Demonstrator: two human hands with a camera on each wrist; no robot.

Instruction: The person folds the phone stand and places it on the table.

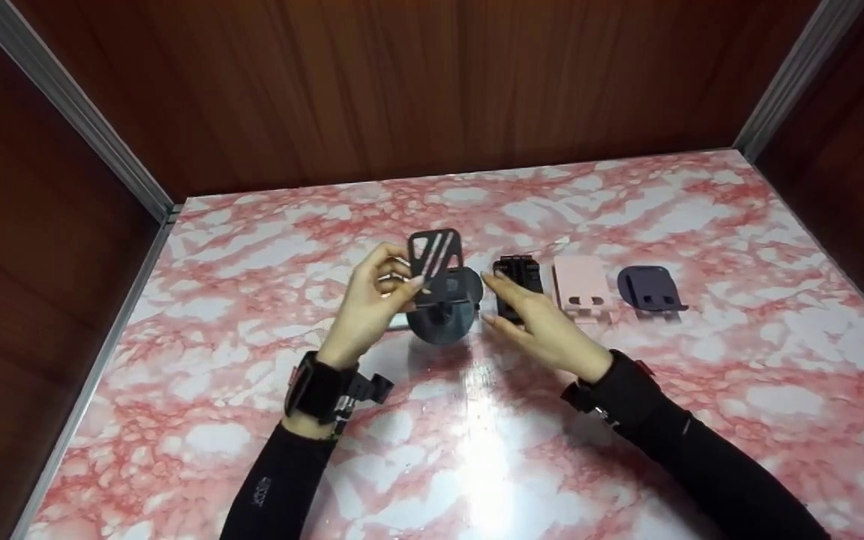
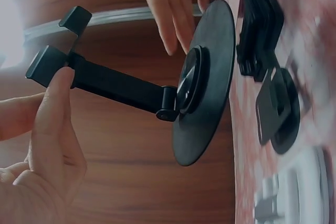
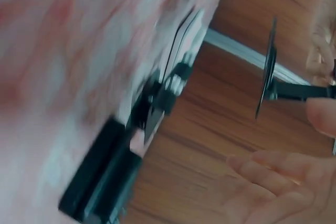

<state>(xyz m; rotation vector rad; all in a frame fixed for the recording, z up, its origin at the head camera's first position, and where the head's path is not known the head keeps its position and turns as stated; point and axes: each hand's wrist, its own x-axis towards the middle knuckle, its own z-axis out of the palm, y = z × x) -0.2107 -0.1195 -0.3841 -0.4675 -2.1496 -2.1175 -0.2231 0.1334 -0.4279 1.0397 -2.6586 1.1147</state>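
A black phone stand (image 2: pixel 118 85) with a round base (image 2: pixel 210 98) is held up off the table by my left hand (image 1: pixel 372 300). The thumb and fingers pinch it at the holder end, beside the small hooked lips. In the head view its slotted back plate (image 1: pixel 447 283) faces up, above the disc. My right hand (image 1: pixel 537 322) is apart from this stand, to its right, with fingers extended and nothing held. In the head view that hand partly covers a folded black stand (image 1: pixel 516 271) on the table.
On the marbled red-and-white table (image 1: pixel 252 420), a pink stand (image 1: pixel 580 277) and a dark purple stand (image 1: pixel 649 286) stand to the right. Another black stand (image 2: pixel 286 114) with a round base and a white object (image 2: pixel 299 192) lie behind the held stand. Brown panels (image 1: pixel 432 90) enclose the table.
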